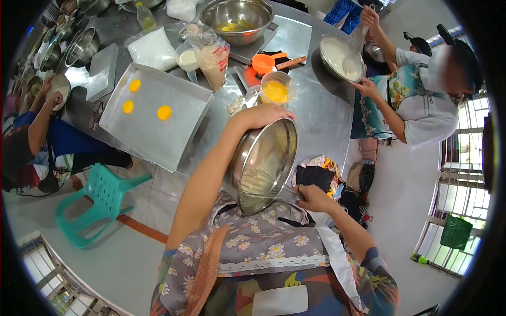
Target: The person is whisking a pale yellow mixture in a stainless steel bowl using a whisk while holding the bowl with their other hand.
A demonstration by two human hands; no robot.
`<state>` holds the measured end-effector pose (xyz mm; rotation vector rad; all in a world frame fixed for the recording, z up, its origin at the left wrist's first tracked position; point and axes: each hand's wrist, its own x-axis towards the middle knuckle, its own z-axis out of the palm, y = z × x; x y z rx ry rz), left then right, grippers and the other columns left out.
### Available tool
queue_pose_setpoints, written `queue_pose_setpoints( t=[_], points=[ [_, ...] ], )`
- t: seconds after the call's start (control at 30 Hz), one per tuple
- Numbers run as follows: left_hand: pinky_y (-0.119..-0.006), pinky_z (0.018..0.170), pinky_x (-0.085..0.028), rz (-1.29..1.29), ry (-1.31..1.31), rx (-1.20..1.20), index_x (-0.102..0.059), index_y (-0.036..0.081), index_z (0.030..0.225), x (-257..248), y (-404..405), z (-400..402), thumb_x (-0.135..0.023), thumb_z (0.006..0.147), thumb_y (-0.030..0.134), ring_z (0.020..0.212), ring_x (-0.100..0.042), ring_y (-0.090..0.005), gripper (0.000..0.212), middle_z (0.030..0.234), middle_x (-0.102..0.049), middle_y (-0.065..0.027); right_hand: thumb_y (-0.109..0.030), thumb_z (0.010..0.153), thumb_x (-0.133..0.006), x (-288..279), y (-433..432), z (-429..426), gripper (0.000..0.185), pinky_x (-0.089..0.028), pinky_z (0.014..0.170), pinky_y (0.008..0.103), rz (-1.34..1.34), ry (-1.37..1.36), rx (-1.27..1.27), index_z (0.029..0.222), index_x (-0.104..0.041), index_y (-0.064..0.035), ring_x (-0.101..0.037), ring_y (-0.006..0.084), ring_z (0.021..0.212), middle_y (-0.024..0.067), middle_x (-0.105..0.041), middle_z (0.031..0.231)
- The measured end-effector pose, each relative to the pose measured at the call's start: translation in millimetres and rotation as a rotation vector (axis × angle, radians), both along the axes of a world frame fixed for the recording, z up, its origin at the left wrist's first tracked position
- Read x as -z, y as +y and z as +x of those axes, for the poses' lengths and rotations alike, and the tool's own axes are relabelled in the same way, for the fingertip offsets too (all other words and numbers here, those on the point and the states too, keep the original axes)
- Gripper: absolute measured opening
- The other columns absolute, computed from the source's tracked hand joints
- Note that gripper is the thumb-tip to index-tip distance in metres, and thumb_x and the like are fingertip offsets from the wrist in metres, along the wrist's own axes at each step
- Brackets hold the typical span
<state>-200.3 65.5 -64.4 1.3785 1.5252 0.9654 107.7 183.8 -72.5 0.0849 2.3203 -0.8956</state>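
A stainless steel mixing bowl is tilted on its side against the floral apron, its mouth facing right. My left hand lies over its upper rim and steadies it. The handle of a wire whisk is in my right hand, with the wires inside the bowl in a pale mixture. Just beyond the bowl stands a clear measuring cup of egg yolks, with an orange measuring cup behind it. A metal tray at the left holds several egg yolks.
Behind lie a bag of white powder, a printed plastic bag, a jug and a large bowl with egg in it. A co-worker holds a bowl at the right; another person works at the left by a green chair.
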Motion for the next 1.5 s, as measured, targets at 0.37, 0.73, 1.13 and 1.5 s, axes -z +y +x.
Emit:
queue_pose_setpoints(
  t=[0.37, 0.73, 1.13, 1.5],
  points=[
    [-0.031, 0.103, -0.035, -0.006, -0.119, -0.111, -0.06, 0.009, 0.122, -10, -11, 0, -0.037, 0.093, 0.03, 0.117, -0.052, -0.0227, 0.043, 0.126, -0.057, -0.0116, -0.018, 0.072, -0.065, 6, 3, -22, 0.029, -0.049, 0.071, 0.0493, 0.23, 0.039, 0.208, 0.091, -0.054, 0.0014, -0.062, 0.0402, 0.08, 0.0226, -0.063, 0.08],
    [-0.034, 0.108, -0.028, 0.027, -0.038, -0.096, -0.057, 0.014, 0.123, -9, -14, 2, -0.039, 0.095, 0.027, 0.126, -0.041, -0.0257, 0.036, 0.129, -0.052, -0.0118, -0.015, 0.072, -0.065, 22, 5, -8, 0.024, -0.048, 0.067, 0.0463, 0.161, 0.055, 0.099, 0.085, -0.055, 0.0027, -0.061, 0.0409, 0.077, 0.0233, -0.062, 0.08],
    [-0.033, 0.104, -0.033, 0.004, 0.094, -0.096, -0.056, 0.012, 0.127, -7, -15, 0, -0.036, 0.093, 0.03, 0.119, -0.05, -0.0254, 0.043, 0.13, -0.054, -0.0122, -0.017, 0.073, -0.064, 1, 6, -11, 0.022, -0.048, 0.067, 0.0478, -0.065, 0.014, 0.017, 0.083, -0.055, 0.001, -0.061, 0.0409, 0.078, 0.0224, -0.062, 0.078],
    [-0.034, 0.104, -0.033, 0.038, 0.16, -0.018, -0.059, 0.013, 0.122, 6, -8, -3, -0.037, 0.095, 0.027, 0.119, -0.049, -0.0272, 0.037, 0.127, -0.055, -0.0119, -0.014, 0.071, -0.064, 1, 1, -17, 0.024, -0.048, 0.068, 0.0488, -0.088, -0.023, 0.046, 0.086, -0.054, 0.0019, -0.062, 0.0408, 0.077, 0.0241, -0.061, 0.076]
  ],
)
